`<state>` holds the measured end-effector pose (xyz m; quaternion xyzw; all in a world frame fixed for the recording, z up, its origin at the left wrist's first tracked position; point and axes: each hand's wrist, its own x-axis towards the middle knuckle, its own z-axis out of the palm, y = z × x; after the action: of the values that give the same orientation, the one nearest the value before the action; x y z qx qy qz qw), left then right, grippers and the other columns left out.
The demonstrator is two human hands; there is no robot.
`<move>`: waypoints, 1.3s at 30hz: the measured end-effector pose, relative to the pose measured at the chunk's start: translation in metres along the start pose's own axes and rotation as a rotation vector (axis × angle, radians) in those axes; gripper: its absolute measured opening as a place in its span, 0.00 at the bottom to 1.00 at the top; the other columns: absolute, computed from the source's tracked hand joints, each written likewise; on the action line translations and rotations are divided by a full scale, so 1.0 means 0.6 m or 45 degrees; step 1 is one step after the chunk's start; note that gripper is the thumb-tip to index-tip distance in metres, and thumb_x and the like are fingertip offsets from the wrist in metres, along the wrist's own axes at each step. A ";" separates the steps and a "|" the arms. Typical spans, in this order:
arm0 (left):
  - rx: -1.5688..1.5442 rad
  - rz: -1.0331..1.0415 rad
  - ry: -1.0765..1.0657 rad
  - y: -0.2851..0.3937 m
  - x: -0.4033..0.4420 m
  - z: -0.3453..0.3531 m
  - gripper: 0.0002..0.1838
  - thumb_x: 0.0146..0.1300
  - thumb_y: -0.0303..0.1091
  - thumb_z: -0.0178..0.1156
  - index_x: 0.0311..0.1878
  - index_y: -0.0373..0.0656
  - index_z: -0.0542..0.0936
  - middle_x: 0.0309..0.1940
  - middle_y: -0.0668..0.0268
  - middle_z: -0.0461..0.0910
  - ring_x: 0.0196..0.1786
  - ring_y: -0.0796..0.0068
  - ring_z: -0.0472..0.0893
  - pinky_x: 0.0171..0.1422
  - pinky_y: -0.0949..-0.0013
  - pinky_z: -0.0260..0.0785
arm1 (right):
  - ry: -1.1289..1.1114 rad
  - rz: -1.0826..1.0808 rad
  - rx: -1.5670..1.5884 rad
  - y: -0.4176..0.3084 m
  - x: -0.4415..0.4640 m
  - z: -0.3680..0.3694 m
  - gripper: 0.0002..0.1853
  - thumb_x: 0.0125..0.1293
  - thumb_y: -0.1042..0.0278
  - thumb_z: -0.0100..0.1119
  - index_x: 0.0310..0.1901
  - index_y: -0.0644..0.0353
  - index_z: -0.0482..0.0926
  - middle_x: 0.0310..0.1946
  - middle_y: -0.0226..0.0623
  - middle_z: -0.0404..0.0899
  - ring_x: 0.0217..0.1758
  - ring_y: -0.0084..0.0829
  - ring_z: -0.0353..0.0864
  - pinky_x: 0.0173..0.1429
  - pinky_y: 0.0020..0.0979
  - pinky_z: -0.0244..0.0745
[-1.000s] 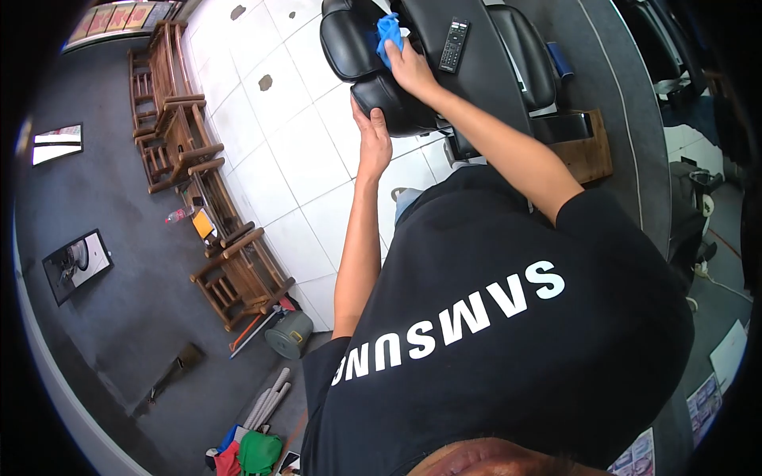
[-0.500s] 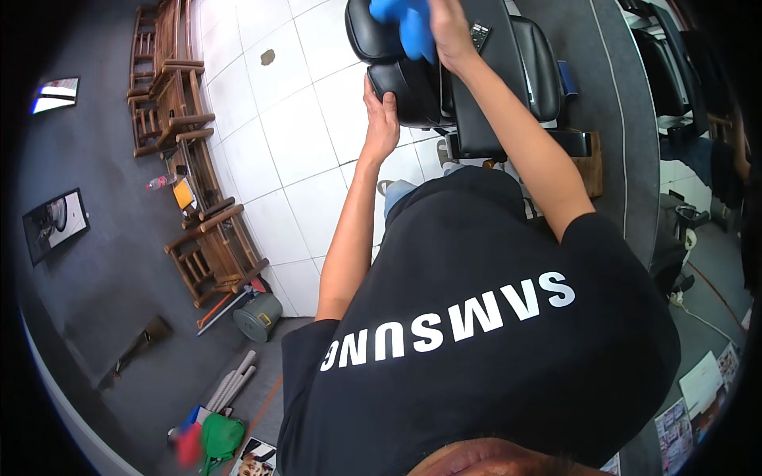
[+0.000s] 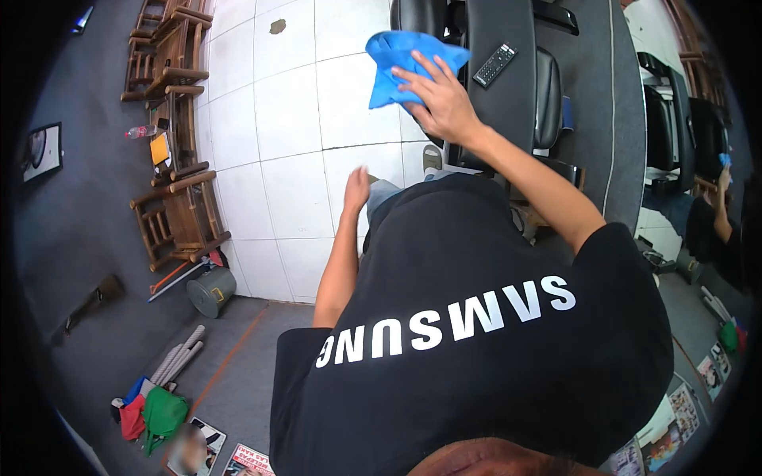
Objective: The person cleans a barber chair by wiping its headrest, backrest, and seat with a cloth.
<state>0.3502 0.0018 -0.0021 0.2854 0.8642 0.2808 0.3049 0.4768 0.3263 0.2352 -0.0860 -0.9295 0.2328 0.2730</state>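
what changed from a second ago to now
The left hand let go of the black chair and drew back toward the person's legs. The blue cloth, bunched against the chair before, is now spread out under the fingers of the right hand. The remote still lies on the long black pad.

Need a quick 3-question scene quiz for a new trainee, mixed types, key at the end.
1. Which hand is on the blue cloth?
2. True or false: the left hand is also touching the cloth.
3. Fill in the colour: the remote control lies on a ____ surface.

Key:
1. The right hand, with its fingers spread over it.
2. False; it is well apart from the cloth.
3. Black.
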 end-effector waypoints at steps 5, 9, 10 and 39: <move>0.040 -0.803 -0.197 -0.326 -0.205 0.015 0.29 0.77 0.51 0.47 0.52 0.29 0.81 0.48 0.41 0.84 0.55 0.43 0.83 0.60 0.53 0.73 | -0.140 0.095 0.175 -0.029 -0.056 -0.006 0.17 0.67 0.65 0.63 0.55 0.60 0.82 0.67 0.34 0.77 0.79 0.45 0.62 0.81 0.55 0.50; -0.418 -1.176 -0.028 -0.220 -0.270 -0.035 0.28 0.77 0.52 0.49 0.56 0.33 0.80 0.45 0.55 0.87 0.49 0.62 0.85 0.48 0.64 0.76 | -0.058 0.517 0.564 -0.048 -0.068 -0.032 0.20 0.78 0.58 0.52 0.60 0.65 0.78 0.61 0.46 0.78 0.69 0.41 0.72 0.77 0.40 0.57; -0.474 -1.100 0.020 -0.195 -0.267 -0.038 0.28 0.77 0.53 0.49 0.57 0.35 0.80 0.45 0.57 0.87 0.49 0.65 0.85 0.46 0.67 0.75 | -0.048 0.661 0.825 -0.059 -0.062 -0.041 0.21 0.79 0.57 0.50 0.61 0.66 0.76 0.60 0.44 0.78 0.67 0.37 0.72 0.75 0.37 0.59; -1.788 -0.112 0.076 0.317 0.136 -0.201 0.23 0.75 0.42 0.58 0.63 0.33 0.75 0.53 0.61 0.83 0.56 0.71 0.81 0.64 0.68 0.71 | 0.007 0.247 -0.338 0.077 0.306 -0.012 0.19 0.73 0.52 0.59 0.48 0.62 0.83 0.42 0.48 0.84 0.50 0.49 0.83 0.54 0.41 0.76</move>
<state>0.2751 0.1476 0.1724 -0.0219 0.4972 0.7674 0.4041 0.3289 0.4226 0.3043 -0.2115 -0.9386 0.1328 0.2380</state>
